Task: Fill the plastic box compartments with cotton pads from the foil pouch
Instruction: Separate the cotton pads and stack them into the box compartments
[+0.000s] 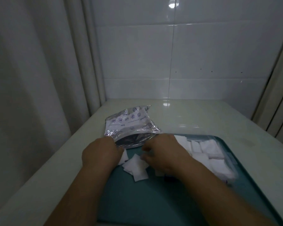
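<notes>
Teal plastic tray point(137, 201) lies closest on the white tabletop point(55, 160), with both forearms stretched over it. A small heap of white square cotton pads point(136, 167) sits loose on the tray between the hands. The left hand point(101, 154) is at the left corner of the crinkled silver foil pouch point(131, 126), its fingers hidden, so I cannot tell its grip. The right hand point(163, 152) curls blurred over the pads, grip unclear. The pouch lies lengthwise away from the person, open mouth facing them at the tray's far edge. A clear plastic box point(207, 154), packed with pads, runs along the tray's right side.
</notes>
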Demonstrator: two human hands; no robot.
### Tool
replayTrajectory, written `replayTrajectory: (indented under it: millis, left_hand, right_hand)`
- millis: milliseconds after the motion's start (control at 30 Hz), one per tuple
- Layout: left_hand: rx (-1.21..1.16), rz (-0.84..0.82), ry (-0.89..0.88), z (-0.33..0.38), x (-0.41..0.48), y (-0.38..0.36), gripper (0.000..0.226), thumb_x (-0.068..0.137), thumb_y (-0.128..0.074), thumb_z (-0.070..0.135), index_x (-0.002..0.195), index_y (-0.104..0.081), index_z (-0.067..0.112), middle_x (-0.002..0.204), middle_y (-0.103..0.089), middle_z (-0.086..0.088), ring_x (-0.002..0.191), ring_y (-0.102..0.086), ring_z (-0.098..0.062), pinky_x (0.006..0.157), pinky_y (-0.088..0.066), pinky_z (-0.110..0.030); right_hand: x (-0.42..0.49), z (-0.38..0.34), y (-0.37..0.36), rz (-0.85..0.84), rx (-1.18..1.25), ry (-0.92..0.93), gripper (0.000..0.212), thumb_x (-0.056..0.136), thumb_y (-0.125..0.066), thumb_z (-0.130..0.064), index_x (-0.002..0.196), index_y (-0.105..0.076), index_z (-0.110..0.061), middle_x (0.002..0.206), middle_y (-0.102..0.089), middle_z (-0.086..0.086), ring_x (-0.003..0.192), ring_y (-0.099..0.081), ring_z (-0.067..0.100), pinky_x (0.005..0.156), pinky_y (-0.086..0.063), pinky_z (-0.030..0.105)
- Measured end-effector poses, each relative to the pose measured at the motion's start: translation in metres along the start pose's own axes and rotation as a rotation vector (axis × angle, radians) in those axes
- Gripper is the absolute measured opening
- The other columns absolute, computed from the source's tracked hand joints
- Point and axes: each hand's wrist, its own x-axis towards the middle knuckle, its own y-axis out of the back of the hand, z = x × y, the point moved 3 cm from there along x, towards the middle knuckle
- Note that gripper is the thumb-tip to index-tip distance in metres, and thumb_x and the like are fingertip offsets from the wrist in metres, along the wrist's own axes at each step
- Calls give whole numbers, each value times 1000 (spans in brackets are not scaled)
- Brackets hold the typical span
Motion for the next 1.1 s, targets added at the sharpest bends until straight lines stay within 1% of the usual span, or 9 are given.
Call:
replayTrajectory:
  millis: [67,167,333,467,667,833,900,1000,1100]
  left_hand:
    - [33,-32,-11,1,0,-6,43,84,-56,52,115,-60,23,117,-64,-3,104,-62,-23,74,-43,-27]
    - [70,-59,-50,3,0,-10,36,83,-61,44,113,-57,23,116,-63,-2,102,-61,-21,71,-40,-26]
    - [-44,-69,-86,3,0,-15,27,80,-65,31,99,-49,21,108,-61,-3,95,-58,-23,69,-37,-28]
    - [-118,-82,-112,3,0,-14,33,78,-70,27,101,-47,18,104,-59,-3,84,-50,-20,67,-36,-29]
    - [-187,-162,-114,2,0,-14,42,76,-73,27,101,-41,21,99,-57,-2,87,-53,-22,68,-40,-29]
    - [-216,-200,-102,4,2,-15,41,75,-70,22,106,-45,30,98,-53,3,88,-52,-19,75,-46,-30]
    - [-296,-207,-105,5,3,-16,38,74,-69,19,103,-47,31,102,-57,2,88,-54,-19,76,-49,-31]
    - [-599,-194,-75,4,1,-6,37,73,-70,10,99,-53,29,94,-59,-1,73,-60,-18,58,-53,-28]
    - [-763,-178,-81,6,0,3,46,74,-67,0,106,-53,29,90,-57,-5,57,-58,-15,36,-42,-18]
  right_hand:
    - [2,-6,-6,-6,-79,9,41,90,-45,-59,103,-66,-25,119,-62,2,113,-53,22,101,-32,43]
    - [2,-17,-19,-48,-196,7,56,88,-43,-65,119,-62,-22,131,-57,5,122,-48,24,108,-26,45]
    - [-1,-23,-22,-48,-202,-8,44,87,-52,-57,113,-61,-23,112,-64,5,108,-53,24,103,-28,43]
    - [-2,-25,-25,-42,-160,-30,40,88,-53,-49,114,-54,-18,114,-62,7,108,-52,27,103,-29,43]
    - [0,-23,-28,-117,-201,-28,39,91,-47,-48,113,-62,-20,110,-63,6,108,-51,25,102,-28,43]
    - [-2,-22,-29,-98,-148,-4,42,91,-45,-48,121,-58,-20,119,-57,7,113,-49,27,106,-27,44]
    - [-6,-23,-24,-48,-93,17,36,92,-45,-48,112,-60,-21,110,-60,4,106,-52,24,107,-28,43]
    - [-13,-21,-11,72,153,-11,15,91,-52,-41,97,-59,-29,91,-60,-3,89,-52,17,95,-35,34]
    - [-14,-9,0,187,323,-92,5,87,-58,-36,91,-55,-35,90,-61,-7,85,-56,15,74,-41,27]
